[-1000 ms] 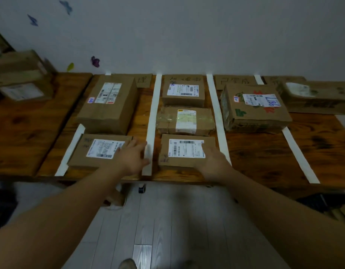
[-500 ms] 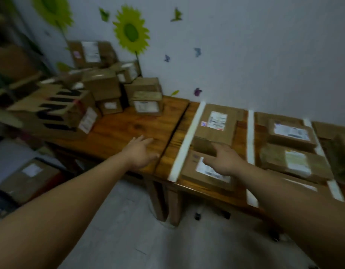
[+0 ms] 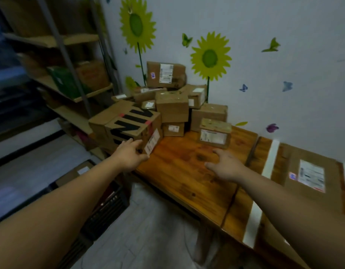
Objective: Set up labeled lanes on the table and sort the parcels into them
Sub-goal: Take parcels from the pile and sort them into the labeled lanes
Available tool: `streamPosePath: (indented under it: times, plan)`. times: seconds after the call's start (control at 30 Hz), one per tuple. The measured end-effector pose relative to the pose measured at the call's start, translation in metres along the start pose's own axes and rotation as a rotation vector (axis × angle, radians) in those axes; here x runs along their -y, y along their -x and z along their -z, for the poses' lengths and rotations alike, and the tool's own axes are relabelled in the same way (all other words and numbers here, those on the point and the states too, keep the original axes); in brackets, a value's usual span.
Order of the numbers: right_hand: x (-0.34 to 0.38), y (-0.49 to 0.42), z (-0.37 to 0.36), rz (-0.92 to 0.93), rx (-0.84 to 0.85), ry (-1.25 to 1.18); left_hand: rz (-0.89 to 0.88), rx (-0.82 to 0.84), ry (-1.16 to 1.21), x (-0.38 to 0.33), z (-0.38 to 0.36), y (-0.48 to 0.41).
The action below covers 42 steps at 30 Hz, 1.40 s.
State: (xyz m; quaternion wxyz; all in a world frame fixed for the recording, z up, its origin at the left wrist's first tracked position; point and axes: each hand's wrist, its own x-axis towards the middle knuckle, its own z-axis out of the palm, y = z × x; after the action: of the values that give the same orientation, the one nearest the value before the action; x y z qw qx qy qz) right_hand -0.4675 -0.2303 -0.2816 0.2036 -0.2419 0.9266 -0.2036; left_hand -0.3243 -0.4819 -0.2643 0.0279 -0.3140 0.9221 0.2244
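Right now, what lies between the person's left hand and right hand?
Only a bare stretch of the wooden tabletop lies between the left hand and the right hand. Nothing stands on that stretch. The head view shows this.

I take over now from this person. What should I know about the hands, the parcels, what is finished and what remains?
Left hand: open, at the near corner of the black-lettered box.
Right hand: open over the table, holding nothing.
Done: white tape lanes laid; one labeled parcel lies in a lane.
To do: the pile of parcels by the wall is unsorted.
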Motion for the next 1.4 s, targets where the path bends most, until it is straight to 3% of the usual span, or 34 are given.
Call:
streamPosePath:
  times: [0.23,0.5,0.7,0.93,1.13,1.2,1.27,1.33,1.4]
  plan:
    - [0.083,-0.121,-0.008,0.037,0.041,-0.136,0.067,-0.061,-0.05,0.037,0.051,-0.094]
    - [0.179,-0.204,-0.053,0.064,0.202,-0.329,0.082,0.001,-0.052,0.099,0.08,-0.199]
    - [0.221,-0.245,-0.105,-0.175,0.206,-0.575,-0.025,0.198,-0.119,0.134,0.071,-0.27]
    - [0.237,-0.245,-0.117,-0.364,0.107,-0.787,-0.211,0.185,-0.262,0.152,0.079,-0.292]
    - [0.24,-0.228,-0.125,-0.466,0.025,-0.719,-0.349,0.19,-0.273,0.157,0.079,-0.283]
    - [0.24,-0.224,-0.128,-0.491,-0.02,-0.764,-0.384,0.186,-0.162,0.153,0.08,-0.275]
    - [0.239,-0.219,-0.128,-0.514,-0.049,-0.823,-0.352,0.196,0.118,0.149,0.079,-0.268]
    - [0.236,-0.213,-0.127,-0.526,-0.053,-0.869,-0.205,0.22,0.423,0.146,0.074,-0.266]
    - [0.235,-0.207,-0.127,-0.519,-0.051,-0.848,-0.027,0.281,0.53,0.146,0.071,-0.263]
